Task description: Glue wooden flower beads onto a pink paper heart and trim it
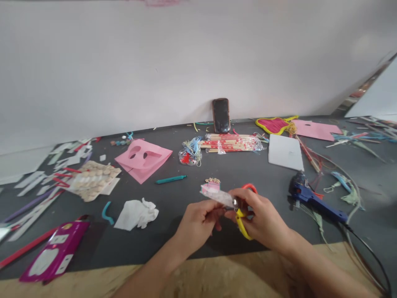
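My right hand (263,213) grips a pair of scissors (242,223) with one red and one yellow handle loop. Their metal blades point left, over the fingers of my left hand (200,219). That hand is closed in a pinch close under the blades, and what its fingertips hold is hidden. Just beyond the blade tips shows a small pink piece (211,186) with a row of tiny beige beads along its far edge. Whether my left hand holds this piece or it lies on the table, I cannot tell.
At right lies a blue glue gun (319,203) with its cord, near a white square card (284,152). A phone (221,115) leans against the wall behind packaged sticks (231,143). Leftward are a teal pen (171,179), crumpled tissue (136,214), pink folded paper (142,159) and a magenta case (56,250).
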`<state>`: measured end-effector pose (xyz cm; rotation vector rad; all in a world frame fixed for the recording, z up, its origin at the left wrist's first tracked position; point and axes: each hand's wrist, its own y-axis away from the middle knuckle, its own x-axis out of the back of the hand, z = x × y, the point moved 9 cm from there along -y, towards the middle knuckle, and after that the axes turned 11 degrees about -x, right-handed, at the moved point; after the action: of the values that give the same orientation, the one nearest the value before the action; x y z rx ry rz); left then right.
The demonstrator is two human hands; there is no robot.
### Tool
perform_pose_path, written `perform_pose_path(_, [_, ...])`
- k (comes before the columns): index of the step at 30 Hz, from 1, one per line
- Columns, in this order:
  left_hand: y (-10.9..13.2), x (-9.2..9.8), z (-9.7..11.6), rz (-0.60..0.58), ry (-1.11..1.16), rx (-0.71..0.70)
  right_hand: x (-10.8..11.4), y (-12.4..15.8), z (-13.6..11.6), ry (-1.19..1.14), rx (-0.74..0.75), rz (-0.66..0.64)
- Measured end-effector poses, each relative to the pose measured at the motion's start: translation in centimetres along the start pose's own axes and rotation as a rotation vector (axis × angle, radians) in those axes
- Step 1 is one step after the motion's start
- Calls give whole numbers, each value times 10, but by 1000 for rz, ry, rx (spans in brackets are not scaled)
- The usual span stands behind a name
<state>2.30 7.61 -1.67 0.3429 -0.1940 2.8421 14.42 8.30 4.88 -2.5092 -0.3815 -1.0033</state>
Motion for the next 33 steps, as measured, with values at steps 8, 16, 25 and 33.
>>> perform_pose_path(8, [-4,33,5,315,304,-45,29,0,28,164,-140,108])
perform_pose_path(16, [-5,33,6,319,354,-59,7,8,26,268,10,-23])
perform_pose_path(25, [-1,23,0,296,473,21,8,10,26,343,15,13])
perform_pose_path(33, [-4,7,-4,281,1151,205,35,0,50,168,-131,160])
